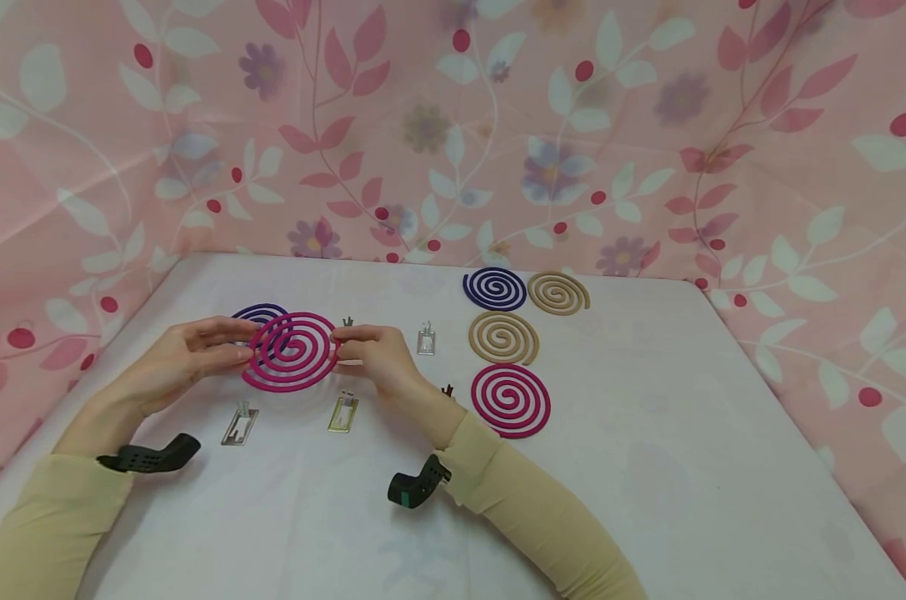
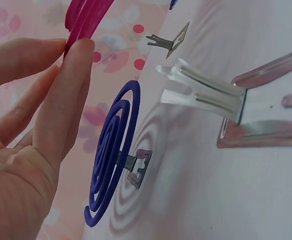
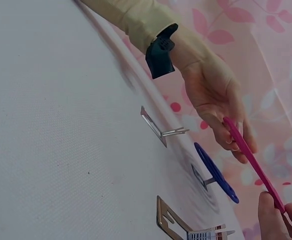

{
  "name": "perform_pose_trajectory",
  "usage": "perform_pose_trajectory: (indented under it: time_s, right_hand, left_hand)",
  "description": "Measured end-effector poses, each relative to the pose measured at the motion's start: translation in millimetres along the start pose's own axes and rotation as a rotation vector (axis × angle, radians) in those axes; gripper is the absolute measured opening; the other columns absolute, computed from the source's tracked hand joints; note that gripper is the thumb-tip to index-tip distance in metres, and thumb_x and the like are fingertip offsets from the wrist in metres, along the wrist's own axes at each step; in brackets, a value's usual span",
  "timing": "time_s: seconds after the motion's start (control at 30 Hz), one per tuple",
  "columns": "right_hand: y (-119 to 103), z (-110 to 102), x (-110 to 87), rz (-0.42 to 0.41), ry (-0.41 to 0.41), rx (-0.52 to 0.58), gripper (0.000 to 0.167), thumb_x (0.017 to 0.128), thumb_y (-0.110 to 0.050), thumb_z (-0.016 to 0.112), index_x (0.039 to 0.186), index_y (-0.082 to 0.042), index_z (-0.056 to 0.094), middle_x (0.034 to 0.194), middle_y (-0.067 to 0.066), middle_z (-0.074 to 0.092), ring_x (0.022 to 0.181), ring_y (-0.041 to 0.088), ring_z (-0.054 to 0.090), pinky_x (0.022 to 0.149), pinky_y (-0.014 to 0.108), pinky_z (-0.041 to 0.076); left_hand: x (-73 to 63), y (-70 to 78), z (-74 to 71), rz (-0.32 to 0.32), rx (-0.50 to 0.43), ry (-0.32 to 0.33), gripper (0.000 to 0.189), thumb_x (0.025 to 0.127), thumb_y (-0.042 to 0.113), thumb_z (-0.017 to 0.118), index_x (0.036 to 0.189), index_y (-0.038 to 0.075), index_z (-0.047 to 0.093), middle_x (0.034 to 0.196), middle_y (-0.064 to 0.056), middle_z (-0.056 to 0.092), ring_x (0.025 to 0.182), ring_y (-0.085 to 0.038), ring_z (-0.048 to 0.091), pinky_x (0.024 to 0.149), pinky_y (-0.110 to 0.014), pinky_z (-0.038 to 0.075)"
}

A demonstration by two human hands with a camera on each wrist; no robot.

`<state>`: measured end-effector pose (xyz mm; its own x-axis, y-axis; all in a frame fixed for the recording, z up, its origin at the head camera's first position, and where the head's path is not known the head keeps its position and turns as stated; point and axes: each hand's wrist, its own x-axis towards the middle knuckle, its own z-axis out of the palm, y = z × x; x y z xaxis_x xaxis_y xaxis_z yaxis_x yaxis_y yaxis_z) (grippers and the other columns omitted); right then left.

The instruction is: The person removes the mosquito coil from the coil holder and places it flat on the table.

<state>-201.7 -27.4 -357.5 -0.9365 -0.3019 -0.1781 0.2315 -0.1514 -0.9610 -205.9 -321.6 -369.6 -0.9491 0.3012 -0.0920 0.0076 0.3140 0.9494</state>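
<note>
A pink mosquito coil is raised above the table between both hands. My left hand pinches its left rim with thumb and fingers, and my right hand pinches the right rim. Behind it, a blue mosquito coil sits on a small metal stand, off the tabletop. Bare metal stands with upright prongs are set out nearby: one below my left hand, a gold-toned one below the pink coil, and another right of my right hand.
On the table's right half lie a blue coil, two tan coils and another pink coil. A prong tip shows beside my right wrist. Floral cloth hangs behind the white tabletop.
</note>
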Motion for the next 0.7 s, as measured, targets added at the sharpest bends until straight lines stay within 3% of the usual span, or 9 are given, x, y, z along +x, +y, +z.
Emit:
perform_pose_trajectory:
  time_s: [0.23,0.43,0.7]
  right_hand:
    - [-0.8,-3.7,2.5,-0.002,-0.001,0.022,0.026,0.097,-0.003,0.058,0.12,0.002,0.069,0.115,0.011,0.068,0.089,0.017,0.067,0.089,0.038,0.059]
    - [-1.9,-9.7,5.4,-0.006,0.014,0.012,0.025,0.098,-0.005,0.059,0.119,-0.001,0.071,0.116,0.008,0.069,0.092,0.017,0.068,0.087,0.034,0.06]
    - [-6.9,-15.5,7.9,-0.023,0.032,0.045,0.025,0.095,0.0,0.06,0.118,0.002,0.071,0.115,0.012,0.071,0.092,0.019,0.07,0.086,0.036,0.06]
  left_hand:
    - [2.4,1.8,4.2,0.019,-0.122,0.011,0.034,0.098,0.005,0.061,0.131,0.006,0.056,0.118,0.008,0.067,0.1,-0.008,0.069,0.085,-0.022,0.058]
    - [3.9,5.8,11.1,0.042,-0.251,0.009,0.031,0.097,0.002,0.061,0.128,0.009,0.059,0.118,0.007,0.068,0.102,-0.006,0.069,0.085,-0.021,0.057]
    - [6.1,8.5,21.8,0.055,-0.299,0.018,0.029,0.097,0.001,0.062,0.125,0.009,0.061,0.115,0.006,0.068,0.1,-0.007,0.069,0.086,-0.02,0.057]
